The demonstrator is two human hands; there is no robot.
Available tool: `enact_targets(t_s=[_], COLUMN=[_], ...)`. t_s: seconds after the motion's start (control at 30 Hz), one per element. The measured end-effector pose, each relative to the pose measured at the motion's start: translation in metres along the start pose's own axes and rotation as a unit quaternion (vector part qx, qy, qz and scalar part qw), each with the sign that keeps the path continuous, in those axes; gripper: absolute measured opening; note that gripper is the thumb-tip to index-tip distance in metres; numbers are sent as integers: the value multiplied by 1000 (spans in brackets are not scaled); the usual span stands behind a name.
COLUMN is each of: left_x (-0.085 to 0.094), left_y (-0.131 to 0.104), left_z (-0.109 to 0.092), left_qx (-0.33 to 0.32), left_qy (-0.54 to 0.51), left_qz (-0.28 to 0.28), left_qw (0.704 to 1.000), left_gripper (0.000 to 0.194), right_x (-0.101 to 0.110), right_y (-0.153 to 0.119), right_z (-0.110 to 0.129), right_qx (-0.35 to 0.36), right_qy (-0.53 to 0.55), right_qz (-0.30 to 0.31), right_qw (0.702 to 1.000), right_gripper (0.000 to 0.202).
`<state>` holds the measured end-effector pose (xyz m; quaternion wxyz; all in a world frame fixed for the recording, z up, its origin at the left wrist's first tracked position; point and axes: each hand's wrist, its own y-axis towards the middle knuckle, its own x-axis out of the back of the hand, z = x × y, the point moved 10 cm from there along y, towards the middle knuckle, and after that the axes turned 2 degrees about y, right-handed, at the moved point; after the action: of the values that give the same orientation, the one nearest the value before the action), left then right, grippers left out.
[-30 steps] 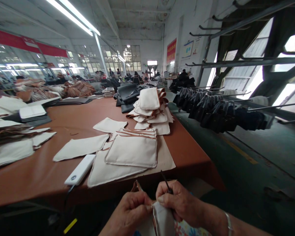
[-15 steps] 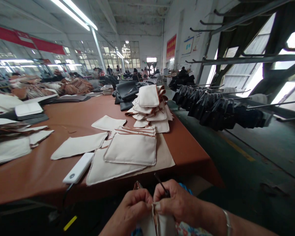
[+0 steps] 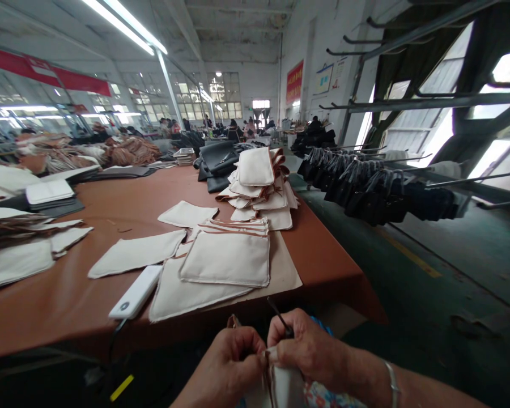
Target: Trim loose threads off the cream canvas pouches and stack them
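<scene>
My left hand [image 3: 233,360] pinches the left edge of a cream fabric piece [image 3: 288,385] low in the view, near the table's front edge. Close beside it, my right hand [image 3: 300,345] grips the same piece at its top seam. A thin dark tool [image 3: 277,313] sticks up out of my right hand, its tip pointing up and left. The fabric hangs down between both hands, with a darker seam running along its middle. Fingertips hide the spot where the hands meet.
On the brown table [image 3: 127,209] lie cream fabric pieces [image 3: 227,258], a taller stack [image 3: 257,167] behind them, a white power bank [image 3: 136,292] with a cable, and more piles at the left. Black bags [image 3: 365,192] hang from a metal rack on the right. People are in the background.
My left hand's fingers have shifted slightly at the seam. Otherwise the hands, the fabric and the tool are almost where they were.
</scene>
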<state>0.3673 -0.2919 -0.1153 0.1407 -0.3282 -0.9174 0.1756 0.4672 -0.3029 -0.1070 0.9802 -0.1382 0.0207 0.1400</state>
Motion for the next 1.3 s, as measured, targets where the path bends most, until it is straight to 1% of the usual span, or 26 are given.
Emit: enact_targets(t_s=[0.07, 0.13, 0.23, 0.27, 0.37, 0.5, 0.6, 0.67, 0.73, 0.8, 0.83, 0.9, 0.97, 1.03, 1.1, 1.17, 1.27, 1.3], left_x=[4, 3, -3, -3, 2, 4, 6, 6, 3, 2, 3, 5, 7, 8, 10, 10, 8, 9], left_y=[-2, -4, -2, -1, 2, 5, 6, 5, 5, 5, 6, 7, 8, 8, 8, 8, 10, 11], left_z=[-5, -7, -4, -4, -4, 1, 1, 5, 12, 17, 18, 16, 10, 4, 0, 1, 12, 14], left_qx=[-9, -12, -5, -6, -18, -7, -25, -27, -19, -10, -11, -18, -28, -34, -44, -59, -68, -67], left_qy=[45, 46, -16, -29, -20, 32, 41, -9, -72, -101, -99, -72, -31, 19, 58, 53, 1, -5], left_qz=[-28, -27, 12, 14, -11, -38, -60, -56, -41, -28, -28, -33, -47, -59, -73, -77, -62, -61], left_qw=[999, 999, 1000, 999, 1000, 999, 997, 998, 996, 994, 995, 997, 998, 997, 995, 994, 996, 996], left_gripper=[13, 13, 22, 24, 25, 14, 11, 12, 17, 21, 21, 22, 19, 14, 12, 13, 19, 20], right_x=[1, 1, -1, -1, -1, 0, 1, 1, -1, -3, -3, -1, 1, 2, 2, 2, 2, 3], right_y=[-1, -2, -3, -2, -2, -4, -7, -7, -5, -3, -3, -3, -4, -6, -6, -4, -1, -1], right_z=[5, 6, 0, -1, 2, 10, 16, 11, -1, -9, -10, -4, 3, 8, 9, 2, -19, -23], right_qx=[42, 61, 30, 20, 24, 57, 87, 70, 23, -6, -2, 30, 61, 79, 83, 54, -33, -51], right_qy=[-37, -50, -10, 0, -5, -63, -85, -47, 1, 25, 25, 6, -24, -53, -58, -31, 22, 31], right_qz=[-7, -7, 2, 5, 5, -13, -28, -19, 1, 13, 14, 5, -8, -18, -22, -13, 0, 1], right_qw=[998, 997, 999, 1000, 1000, 996, 992, 996, 1000, 1000, 1000, 1000, 998, 995, 995, 998, 999, 998], right_gripper=[9, 11, 14, 14, 13, 10, 7, 9, 13, 15, 15, 13, 11, 10, 11, 13, 15, 16])
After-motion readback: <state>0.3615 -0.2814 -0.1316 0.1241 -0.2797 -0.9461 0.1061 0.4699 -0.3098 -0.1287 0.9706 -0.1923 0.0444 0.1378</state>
